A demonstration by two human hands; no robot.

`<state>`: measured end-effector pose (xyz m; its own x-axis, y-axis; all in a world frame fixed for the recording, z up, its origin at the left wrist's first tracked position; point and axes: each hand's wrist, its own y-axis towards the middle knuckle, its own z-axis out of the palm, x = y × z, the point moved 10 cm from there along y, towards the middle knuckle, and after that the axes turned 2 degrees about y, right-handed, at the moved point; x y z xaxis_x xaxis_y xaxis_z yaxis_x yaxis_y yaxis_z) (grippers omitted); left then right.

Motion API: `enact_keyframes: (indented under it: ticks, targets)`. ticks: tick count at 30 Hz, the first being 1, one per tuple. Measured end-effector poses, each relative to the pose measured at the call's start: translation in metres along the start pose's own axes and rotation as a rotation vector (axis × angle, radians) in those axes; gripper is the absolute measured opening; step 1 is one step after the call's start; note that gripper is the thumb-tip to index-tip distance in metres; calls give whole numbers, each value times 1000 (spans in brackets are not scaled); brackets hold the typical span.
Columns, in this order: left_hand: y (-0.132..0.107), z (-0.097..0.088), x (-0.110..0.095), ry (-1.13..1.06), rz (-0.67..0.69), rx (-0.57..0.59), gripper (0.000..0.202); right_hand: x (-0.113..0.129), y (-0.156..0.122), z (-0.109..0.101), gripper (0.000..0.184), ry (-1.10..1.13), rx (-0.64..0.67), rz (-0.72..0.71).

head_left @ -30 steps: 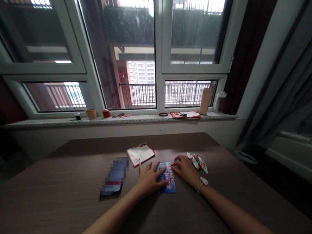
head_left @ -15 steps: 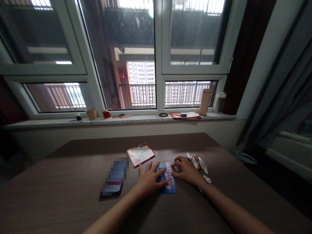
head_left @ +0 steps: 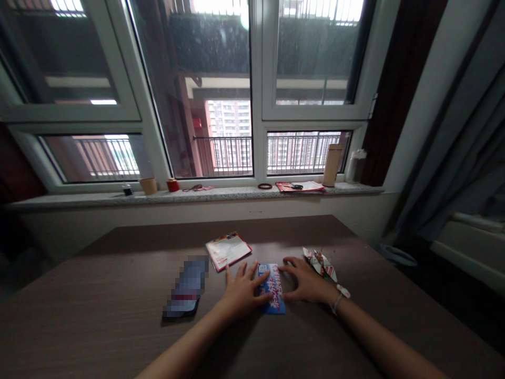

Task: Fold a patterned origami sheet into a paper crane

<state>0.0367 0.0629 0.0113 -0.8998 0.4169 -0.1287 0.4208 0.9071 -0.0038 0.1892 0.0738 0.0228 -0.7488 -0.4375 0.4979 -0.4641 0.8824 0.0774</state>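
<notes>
A blue printed paper [head_left: 273, 287] lies flat on the brown table [head_left: 118, 316]. My left hand [head_left: 241, 291] rests on its left half, fingers spread flat and open. Pressing along the paper's right edge is my right hand [head_left: 306, 281], fingers stretched out and also open. Just right of that hand sits a folded paper crane [head_left: 321, 263]. On the right wrist hangs a band with a small tag [head_left: 341, 292].
A red-and-white leaflet [head_left: 228, 249] lies beyond the left hand, and a dark phone [head_left: 186, 287] to its left. The windowsill [head_left: 79, 197] carries cups, a tall bottle [head_left: 332, 164], a jar, a ring and papers. Curtains hang at the right.
My right hand has slid toward me along the blue paper's right edge, its fingers flattening out. The left hand has stayed pressed on the paper.
</notes>
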Motion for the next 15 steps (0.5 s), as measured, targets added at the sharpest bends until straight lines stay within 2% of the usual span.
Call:
enact_keyframes:
  ticks: [15]
  targets:
    - [-1,-1,1,-12,-10,-6,65,8,-13,14,117,-74,220,69]
